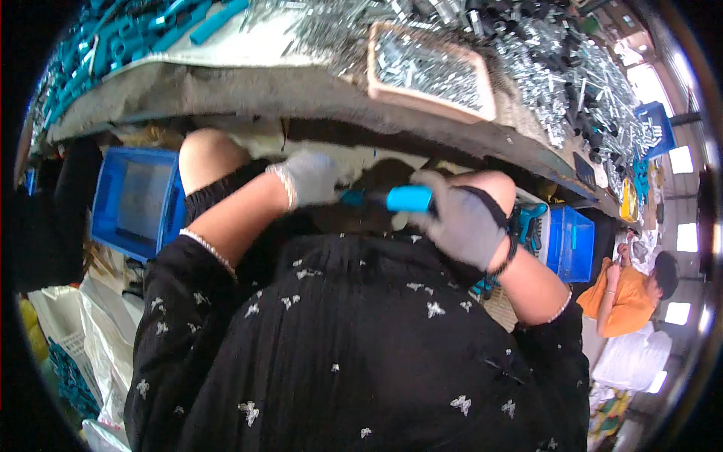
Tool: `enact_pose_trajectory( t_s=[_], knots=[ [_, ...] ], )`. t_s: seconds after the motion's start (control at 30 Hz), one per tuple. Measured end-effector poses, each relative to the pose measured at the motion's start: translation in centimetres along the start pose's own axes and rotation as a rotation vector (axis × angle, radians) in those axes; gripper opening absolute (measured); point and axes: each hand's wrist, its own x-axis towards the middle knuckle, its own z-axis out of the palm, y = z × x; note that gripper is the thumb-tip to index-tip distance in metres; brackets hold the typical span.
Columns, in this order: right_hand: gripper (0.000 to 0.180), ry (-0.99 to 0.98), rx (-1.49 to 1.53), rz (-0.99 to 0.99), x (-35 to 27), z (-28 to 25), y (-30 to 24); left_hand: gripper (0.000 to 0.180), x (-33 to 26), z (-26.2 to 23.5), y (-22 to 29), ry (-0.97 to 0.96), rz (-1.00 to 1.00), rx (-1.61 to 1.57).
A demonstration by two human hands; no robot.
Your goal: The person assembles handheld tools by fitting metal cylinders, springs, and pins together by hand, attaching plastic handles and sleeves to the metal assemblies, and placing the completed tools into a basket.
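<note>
Both hands wear grey gloves and meet above my lap. My right hand (461, 224) is closed around a bright teal, tube-shaped plastic part (409, 199), which points toward the other hand. Just left of it, my left hand (312, 179) has its fingers curled and partly smeared by motion. A small dark-and-teal piece (352, 197) shows at its fingertips. Whether that piece joins the tube-shaped part, I cannot tell.
Ahead, a workbench carries a pale tray (431, 109) of small metal pieces, loose metal parts (538, 75) and teal plastic parts (124, 38). Blue bins stand left (98, 203) and right (571, 252). A person in orange (625, 297) sits at far right.
</note>
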Motion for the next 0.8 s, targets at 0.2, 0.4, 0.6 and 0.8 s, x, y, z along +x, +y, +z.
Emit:
enact_pose_trajectory(
  t_s=[0.2, 0.4, 0.6, 0.8],
  knots=[
    [0.041, -0.157, 0.28, 0.411, 7.2, 3.5, 6.8, 0.047, -0.2, -0.6, -4.5, 0.279, -0.221, -0.295],
    [0.046, -0.136, 0.008, 0.29, 10.6, 5.3, 8.3, 0.053, -0.5, -1.4, -4.4, 0.194, -0.23, -0.429],
    [0.035, -0.105, -0.315, -0.023, 11.4, 6.2, 9.1, 0.045, -0.1, -0.2, -4.8, 0.278, -0.255, -0.303],
    [0.038, -0.334, -0.47, -0.037, 13.5, 8.9, 10.6, 0.05, 0.0, -2.0, -4.3, 0.119, -0.29, -0.432]
  ],
)
